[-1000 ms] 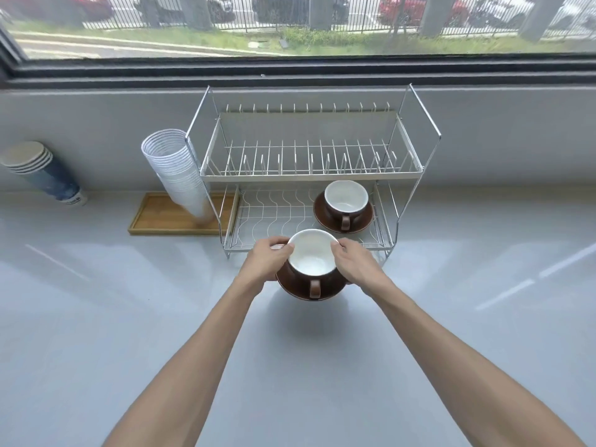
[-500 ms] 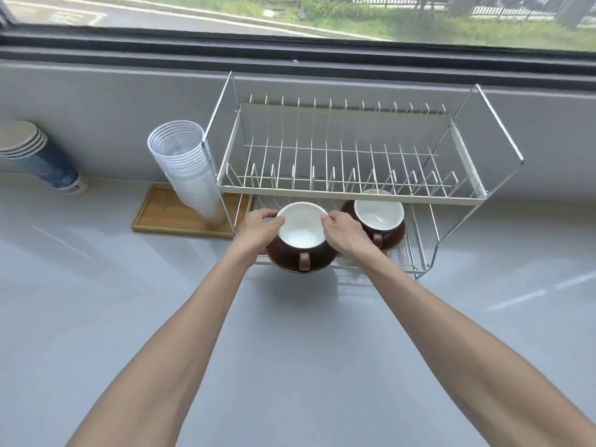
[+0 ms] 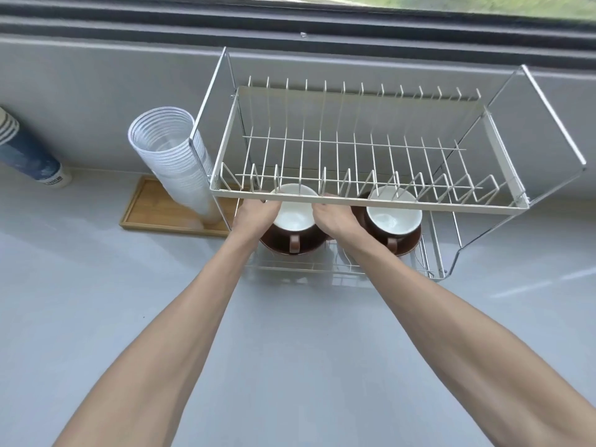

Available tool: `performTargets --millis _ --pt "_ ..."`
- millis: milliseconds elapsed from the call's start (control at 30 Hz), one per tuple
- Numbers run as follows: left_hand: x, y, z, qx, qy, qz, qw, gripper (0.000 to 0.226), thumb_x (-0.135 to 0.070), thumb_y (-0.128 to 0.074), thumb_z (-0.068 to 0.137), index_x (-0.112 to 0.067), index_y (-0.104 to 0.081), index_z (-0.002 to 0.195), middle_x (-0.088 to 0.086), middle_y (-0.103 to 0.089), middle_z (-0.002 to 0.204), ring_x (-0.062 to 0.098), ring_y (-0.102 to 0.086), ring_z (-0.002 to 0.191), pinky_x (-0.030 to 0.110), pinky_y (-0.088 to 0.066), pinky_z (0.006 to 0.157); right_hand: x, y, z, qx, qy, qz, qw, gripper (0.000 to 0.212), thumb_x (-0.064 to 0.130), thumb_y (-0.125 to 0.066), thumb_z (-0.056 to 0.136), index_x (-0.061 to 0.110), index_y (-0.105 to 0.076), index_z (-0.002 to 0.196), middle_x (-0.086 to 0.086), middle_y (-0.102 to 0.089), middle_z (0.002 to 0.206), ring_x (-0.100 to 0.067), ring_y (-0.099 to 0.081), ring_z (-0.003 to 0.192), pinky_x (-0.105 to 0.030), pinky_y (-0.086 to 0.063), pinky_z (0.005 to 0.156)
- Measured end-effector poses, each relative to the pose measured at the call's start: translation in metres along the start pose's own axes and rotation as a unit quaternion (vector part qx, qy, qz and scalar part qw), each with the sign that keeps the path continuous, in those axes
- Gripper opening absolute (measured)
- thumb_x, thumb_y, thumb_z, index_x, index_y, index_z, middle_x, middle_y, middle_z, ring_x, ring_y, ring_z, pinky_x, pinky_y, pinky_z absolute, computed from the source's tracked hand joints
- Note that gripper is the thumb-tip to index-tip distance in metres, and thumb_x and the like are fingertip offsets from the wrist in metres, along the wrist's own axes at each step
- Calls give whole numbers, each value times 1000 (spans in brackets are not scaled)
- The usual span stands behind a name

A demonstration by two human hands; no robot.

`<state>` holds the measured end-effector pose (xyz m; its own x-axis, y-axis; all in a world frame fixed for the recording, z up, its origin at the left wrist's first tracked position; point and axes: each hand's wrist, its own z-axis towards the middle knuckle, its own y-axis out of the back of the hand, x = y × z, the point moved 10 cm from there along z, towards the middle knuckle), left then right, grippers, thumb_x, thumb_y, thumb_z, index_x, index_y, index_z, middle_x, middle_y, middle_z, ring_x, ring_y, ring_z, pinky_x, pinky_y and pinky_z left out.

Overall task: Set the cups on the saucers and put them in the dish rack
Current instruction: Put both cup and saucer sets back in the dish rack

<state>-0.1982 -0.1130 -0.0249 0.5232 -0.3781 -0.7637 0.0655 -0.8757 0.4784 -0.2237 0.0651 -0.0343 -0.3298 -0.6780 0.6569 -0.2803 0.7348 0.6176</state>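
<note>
Two hands set a cup and saucer on the lower tier of the dish rack [image 3: 367, 201].
The left hand [image 3: 254, 214] and right hand [image 3: 335, 217] clasp opposite sides of the held cup [image 3: 295, 211], which sits on its saucer [image 3: 283, 246] between them. A second cup [image 3: 393, 214] on its own saucer [image 3: 409, 240] stands just right of the right hand. Counted: two cups, two saucers, one rack on the counter [image 3: 96, 301].

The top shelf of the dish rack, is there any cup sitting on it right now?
No. The top shelf holds only bare wires; both cups sit on saucers below it.
</note>
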Motion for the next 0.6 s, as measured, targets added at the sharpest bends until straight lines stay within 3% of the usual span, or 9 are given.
performTargets --millis 67,167,267,333,400,533,600 --pt "-1 0 4 -7 -8 14 1000 58 -57 -49 93 -21 -55 138 7 -55 143 31 -49 131 37 -40 104 1 -4 5 -9 5 7 1000 24 12 -34 98 5 -56 93 -15 -60 99 -32 -57 94 -40 -47 84" --pt "1 -1 7 -13 6 8 1000 54 -55 -49 92 -25 -54 138 8 -54 144 30 -49 131 33 -38 95 2 -7 9 -20 18 6 1000 18 16 -33 98 11 -46 87 -9 -49 88 -27 -46 83 -39 -40 75" --pt "4 -2 9 -25 7 2 1000 53 -55 -49 91 -25 -56 135 7 -57 140 29 -52 127 31 -37 90 4 -8 8 -18 33 22 999 28 29 -35 100 11 -55 94 -11 -54 95 -26 -47 88 -47 -46 90" --pt "4 -2 7 -27 7 1 1000 57 -58 -48 90 -24 -56 135 7 -58 139 30 -53 127 34 -42 97 5 -8 8 -12 40 26 999 36 32 -36 101 7 -61 109 -10 -59 104 -27 -51 95 -50 -47 98" --pt "2 -4 5 -17 1 2 1000 63 -65 -47 83 -26 -59 132 5 -62 135 30 -55 124 40 -45 104 7 -8 5 -10 45 23 999 38 31 -34 102 7 -60 116 -9 -59 106 -28 -52 98 -52 -46 100" --pt "7 -13 13 14 -25 38 999 68 -74 -46 73 -33 -64 124 -2 -68 122 26 -62 114 45 -51 100 7 -8 -4 7 40 -11 999 45 31 -26 104 7 -53 130 -20 -59 129 -30 -54 105 -48 -45 102" --pt "-3 -10 -1 20 -28 63 997 64 -66 -50 77 -24 -66 122 1 -69 120 27 -63 112 43 -51 99 9 -6 -10 15 46 -26 998 47 31 -26 105 5 -53 132 -22 -58 131 -34 -54 113 -47 -44 104"
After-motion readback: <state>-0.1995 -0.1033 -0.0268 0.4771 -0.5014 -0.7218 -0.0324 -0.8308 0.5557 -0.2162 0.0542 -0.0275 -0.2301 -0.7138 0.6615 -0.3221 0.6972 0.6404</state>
